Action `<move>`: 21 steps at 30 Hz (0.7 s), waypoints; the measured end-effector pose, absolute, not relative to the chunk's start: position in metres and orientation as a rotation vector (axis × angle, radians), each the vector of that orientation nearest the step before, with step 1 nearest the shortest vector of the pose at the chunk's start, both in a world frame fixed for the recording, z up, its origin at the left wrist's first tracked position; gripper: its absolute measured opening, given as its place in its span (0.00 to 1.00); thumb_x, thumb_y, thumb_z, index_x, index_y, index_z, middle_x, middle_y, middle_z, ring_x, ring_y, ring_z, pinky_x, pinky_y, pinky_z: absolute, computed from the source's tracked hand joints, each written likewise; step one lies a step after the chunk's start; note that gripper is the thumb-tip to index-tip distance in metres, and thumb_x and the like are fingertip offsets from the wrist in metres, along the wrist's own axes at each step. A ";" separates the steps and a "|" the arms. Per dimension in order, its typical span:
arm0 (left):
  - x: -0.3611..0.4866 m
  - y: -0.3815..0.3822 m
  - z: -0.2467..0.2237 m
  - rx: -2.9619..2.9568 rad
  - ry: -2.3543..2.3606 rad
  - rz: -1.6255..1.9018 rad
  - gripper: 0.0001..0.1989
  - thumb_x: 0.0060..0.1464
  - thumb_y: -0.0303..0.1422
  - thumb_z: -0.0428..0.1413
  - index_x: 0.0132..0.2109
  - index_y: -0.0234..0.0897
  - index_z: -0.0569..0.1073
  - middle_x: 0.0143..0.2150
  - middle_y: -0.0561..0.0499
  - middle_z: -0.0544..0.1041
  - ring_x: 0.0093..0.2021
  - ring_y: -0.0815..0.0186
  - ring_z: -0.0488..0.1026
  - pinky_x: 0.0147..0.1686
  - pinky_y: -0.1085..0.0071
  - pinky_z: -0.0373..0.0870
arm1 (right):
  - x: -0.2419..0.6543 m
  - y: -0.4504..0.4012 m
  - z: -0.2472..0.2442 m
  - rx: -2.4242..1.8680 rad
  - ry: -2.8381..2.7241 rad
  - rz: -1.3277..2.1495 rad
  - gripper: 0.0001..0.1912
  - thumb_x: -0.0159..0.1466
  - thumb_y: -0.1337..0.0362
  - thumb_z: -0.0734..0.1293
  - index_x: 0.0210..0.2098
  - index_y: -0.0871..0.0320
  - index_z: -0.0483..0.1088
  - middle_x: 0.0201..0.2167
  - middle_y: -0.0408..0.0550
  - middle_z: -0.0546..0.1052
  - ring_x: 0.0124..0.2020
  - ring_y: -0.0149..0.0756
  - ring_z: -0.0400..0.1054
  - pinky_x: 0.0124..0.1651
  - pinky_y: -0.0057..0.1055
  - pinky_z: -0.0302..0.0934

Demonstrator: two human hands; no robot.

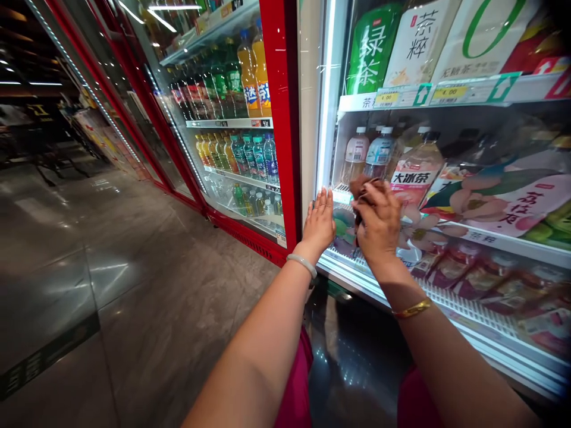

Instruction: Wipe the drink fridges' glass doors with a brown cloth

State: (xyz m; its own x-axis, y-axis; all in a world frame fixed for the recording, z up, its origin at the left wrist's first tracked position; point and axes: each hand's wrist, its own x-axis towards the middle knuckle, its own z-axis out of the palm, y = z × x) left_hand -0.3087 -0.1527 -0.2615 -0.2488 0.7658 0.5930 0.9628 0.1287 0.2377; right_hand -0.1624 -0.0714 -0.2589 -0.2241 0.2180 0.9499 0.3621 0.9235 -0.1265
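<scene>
My left hand [320, 223] lies with fingers stretched out against the left edge of the cooler's glass door [329, 119]. A pale bangle circles that wrist. To its right, my right hand [380, 223] is closed around a crumpled brown cloth [366, 185] held up at the glass. A gold bracelet is on the right wrist. Behind the glass stand drink bottles, among them a pink-labelled one [414, 172] just past the right hand. A flower decal [473, 196] runs across the door on the right.
A neighbouring red-framed cooler [285, 131] with shelves of bottles stands to the left. Shiny tiled floor [178, 285] stretches along the row of coolers. Large drink cartons [414, 44] and price tags line the upper shelf on the right.
</scene>
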 end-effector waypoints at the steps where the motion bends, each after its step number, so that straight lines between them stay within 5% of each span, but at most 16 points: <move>1: -0.308 -0.153 -0.264 -1.686 -2.083 -0.838 0.43 0.61 0.22 0.45 0.79 0.37 0.36 0.82 0.40 0.40 0.80 0.60 0.34 0.78 0.50 0.46 | -0.160 -0.069 -0.259 -0.449 -1.786 -0.163 0.17 0.70 0.67 0.61 0.52 0.51 0.78 0.69 0.49 0.67 0.77 0.51 0.48 0.77 0.64 0.45; 3: -0.306 -0.153 -0.273 -1.705 -2.077 -0.825 0.43 0.61 0.22 0.46 0.79 0.36 0.37 0.82 0.40 0.39 0.80 0.59 0.34 0.78 0.50 0.46 | -0.158 -0.069 -0.269 -0.421 -1.853 -0.197 0.17 0.70 0.67 0.61 0.53 0.51 0.77 0.69 0.50 0.68 0.78 0.51 0.47 0.76 0.63 0.48; 8: -0.301 -0.157 -0.299 -1.747 -2.098 -0.780 0.43 0.60 0.23 0.49 0.78 0.29 0.40 0.80 0.31 0.43 0.80 0.54 0.37 0.76 0.48 0.52 | -0.152 -0.079 -0.311 -0.258 -2.094 -0.221 0.18 0.71 0.69 0.59 0.48 0.47 0.79 0.61 0.41 0.77 0.71 0.35 0.61 0.75 0.43 0.57; 15: -0.286 -0.155 -0.308 -1.842 -2.002 -0.712 0.44 0.59 0.22 0.52 0.78 0.36 0.44 0.82 0.38 0.37 0.80 0.56 0.30 0.78 0.47 0.43 | -0.116 -0.064 -0.287 -0.438 -2.046 -0.181 0.18 0.72 0.63 0.61 0.55 0.48 0.77 0.71 0.46 0.66 0.79 0.46 0.45 0.79 0.59 0.42; 21: -0.256 -0.144 -0.321 -1.883 -1.974 -0.673 0.38 0.63 0.25 0.49 0.76 0.23 0.47 0.79 0.26 0.47 0.80 0.51 0.37 0.77 0.43 0.49 | -0.105 -0.072 -0.310 -0.398 -2.184 -0.193 0.17 0.72 0.66 0.60 0.52 0.46 0.78 0.62 0.41 0.76 0.73 0.34 0.57 0.79 0.45 0.52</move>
